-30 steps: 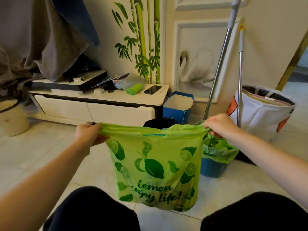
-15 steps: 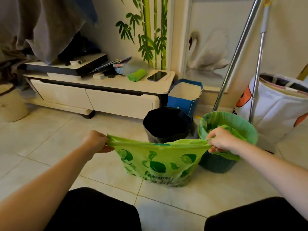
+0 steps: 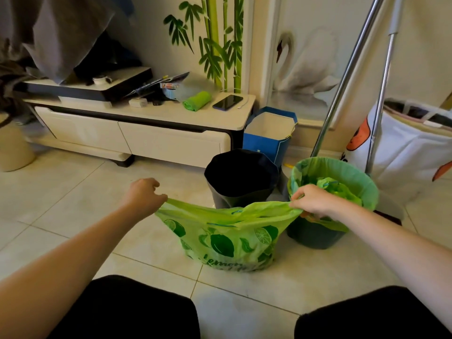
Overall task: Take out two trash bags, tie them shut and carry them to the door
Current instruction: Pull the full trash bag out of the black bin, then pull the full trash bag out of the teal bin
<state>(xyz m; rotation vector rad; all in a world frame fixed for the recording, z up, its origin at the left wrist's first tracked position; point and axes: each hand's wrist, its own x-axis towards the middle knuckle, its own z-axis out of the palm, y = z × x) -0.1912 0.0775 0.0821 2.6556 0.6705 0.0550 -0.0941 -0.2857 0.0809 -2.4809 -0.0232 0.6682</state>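
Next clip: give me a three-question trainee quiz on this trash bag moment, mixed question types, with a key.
1. True or false: the lime-print bag is already knotted.
2. Which grips the bag's top at the blue bin side? A) left hand B) right hand
3. Fill in: the bin lined with a black liner stands beside a blue paper ____.

Key: 1 false, its top is stretched between both hands. 2 B. 3 bag.

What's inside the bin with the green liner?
Crumpled green plastic sits inside the lined bin. Anything underneath it is hidden, and the right hand covers part of the near rim.
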